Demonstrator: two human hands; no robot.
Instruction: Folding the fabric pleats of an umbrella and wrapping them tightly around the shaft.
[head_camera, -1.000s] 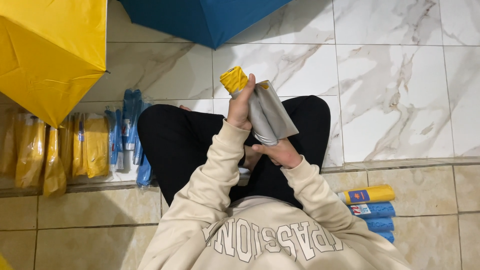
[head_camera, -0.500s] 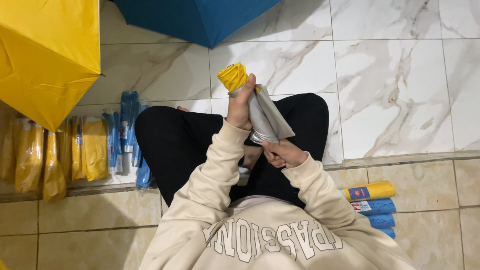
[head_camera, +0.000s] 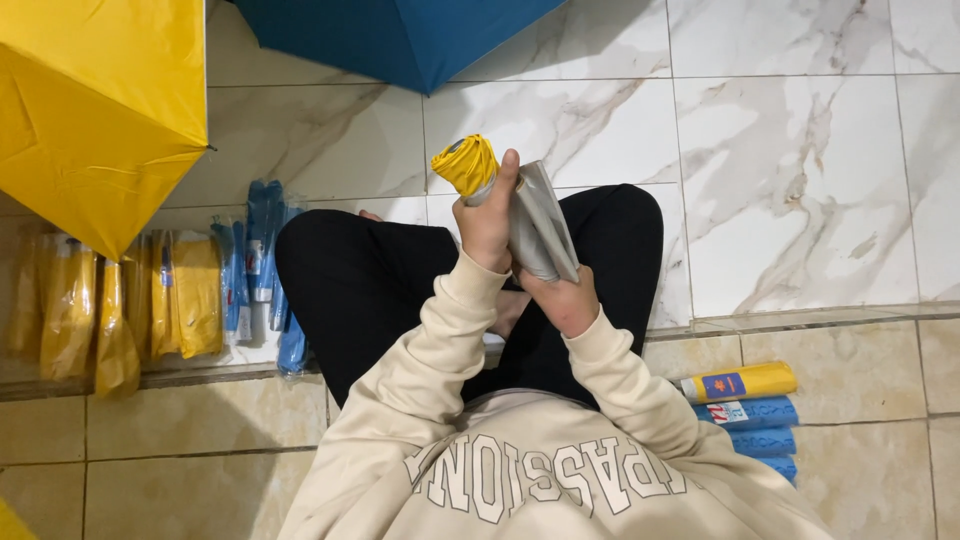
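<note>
Two hands grip one folded umbrella (head_camera: 505, 200) above the person's lap: the left hand (head_camera: 487, 222) is wrapped around it just below its yellow tip, and the right hand (head_camera: 565, 297) clasps the lower end of its grey folds. Packed yellow and blue umbrellas (head_camera: 150, 300) lie on the floor (head_camera: 800, 150) to the left, and open yellow (head_camera: 90, 110) and blue (head_camera: 400, 35) umbrellas rest beyond.

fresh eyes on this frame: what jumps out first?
The two open umbrellas: a yellow umbrella at the top left and a blue umbrella at the top centre, both on the marble floor. Then, mid-frame, the left hand and right hand gripping a folded yellow umbrella with silver lining over the person's lap.
</note>
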